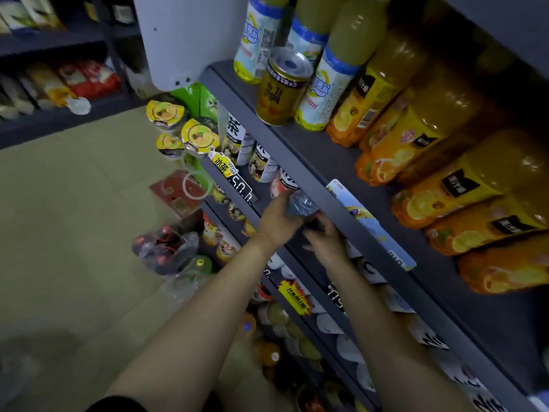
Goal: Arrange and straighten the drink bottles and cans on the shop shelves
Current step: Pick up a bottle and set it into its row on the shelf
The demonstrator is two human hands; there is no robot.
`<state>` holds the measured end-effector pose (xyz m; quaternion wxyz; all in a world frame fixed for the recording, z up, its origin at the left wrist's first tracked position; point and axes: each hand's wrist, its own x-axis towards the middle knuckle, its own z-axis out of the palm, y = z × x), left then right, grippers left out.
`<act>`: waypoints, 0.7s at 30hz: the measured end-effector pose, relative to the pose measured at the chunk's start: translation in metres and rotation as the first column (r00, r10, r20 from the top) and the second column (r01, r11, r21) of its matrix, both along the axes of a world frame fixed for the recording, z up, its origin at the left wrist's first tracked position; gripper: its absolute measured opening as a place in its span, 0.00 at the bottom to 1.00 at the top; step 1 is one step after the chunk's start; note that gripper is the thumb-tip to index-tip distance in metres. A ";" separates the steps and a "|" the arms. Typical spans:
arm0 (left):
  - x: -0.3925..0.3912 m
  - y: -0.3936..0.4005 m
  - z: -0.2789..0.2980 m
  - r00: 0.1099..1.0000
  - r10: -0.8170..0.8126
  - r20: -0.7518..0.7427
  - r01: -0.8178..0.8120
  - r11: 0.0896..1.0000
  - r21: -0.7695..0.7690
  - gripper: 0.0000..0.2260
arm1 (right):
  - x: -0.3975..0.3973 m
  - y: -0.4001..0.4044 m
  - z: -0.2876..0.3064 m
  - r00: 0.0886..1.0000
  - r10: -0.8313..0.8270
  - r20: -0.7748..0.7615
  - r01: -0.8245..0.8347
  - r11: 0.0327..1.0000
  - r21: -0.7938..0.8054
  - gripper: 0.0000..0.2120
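Below the top shelf's front lip, the left hand (274, 218) curls round a clear crinkled plastic bottle (301, 203), gripping its rounded end, while the right hand (325, 236) pinches its dark far end; the bottle lies tilted over the second shelf. Farther up, on the dark top shelf (323, 162), one ribbed yellow can (280, 90) stands beside three pale-labelled lemon drink bottles (322, 93) and a row of orange juice bottles (416, 141).

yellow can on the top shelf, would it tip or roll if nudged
The yellow can stands alone at the shelf front, so a nudge may tip it. Its round body would probably roll. Being metal, it should feel stiff.
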<state>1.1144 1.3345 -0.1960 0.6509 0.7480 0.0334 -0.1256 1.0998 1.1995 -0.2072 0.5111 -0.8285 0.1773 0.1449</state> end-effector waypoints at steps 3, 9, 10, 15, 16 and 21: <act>0.012 -0.003 -0.013 0.999 -0.033 -0.001 0.033 0.999 0.015 0.28 | 0.005 0.001 -0.002 0.999 -0.028 -0.029 0.029 0.999 0.022 0.23; 0.015 0.002 -0.033 0.994 -0.012 0.109 -0.001 0.993 0.121 0.29 | -0.010 0.007 0.010 0.997 -0.060 0.049 0.056 0.996 0.069 0.18; 0.010 0.006 -0.035 0.993 0.015 0.114 -0.030 0.991 0.129 0.28 | -0.015 0.007 0.014 0.997 -0.055 0.055 0.050 0.995 0.085 0.18; -0.034 0.017 -0.040 0.964 0.167 -0.209 -0.208 0.959 -0.192 0.09 | -0.046 0.008 0.027 0.997 -0.022 0.067 0.012 0.990 0.142 0.15; -0.046 0.017 -0.038 0.943 0.178 -0.280 -0.247 0.940 -0.234 0.09 | -0.053 0.008 0.027 0.998 -0.021 0.061 0.011 0.988 0.152 0.15; -0.098 0.011 -0.028 0.895 0.216 -0.391 -0.339 0.898 -0.281 0.15 | -0.100 0.006 0.037 0.999 -0.019 0.038 0.010 0.975 0.222 0.12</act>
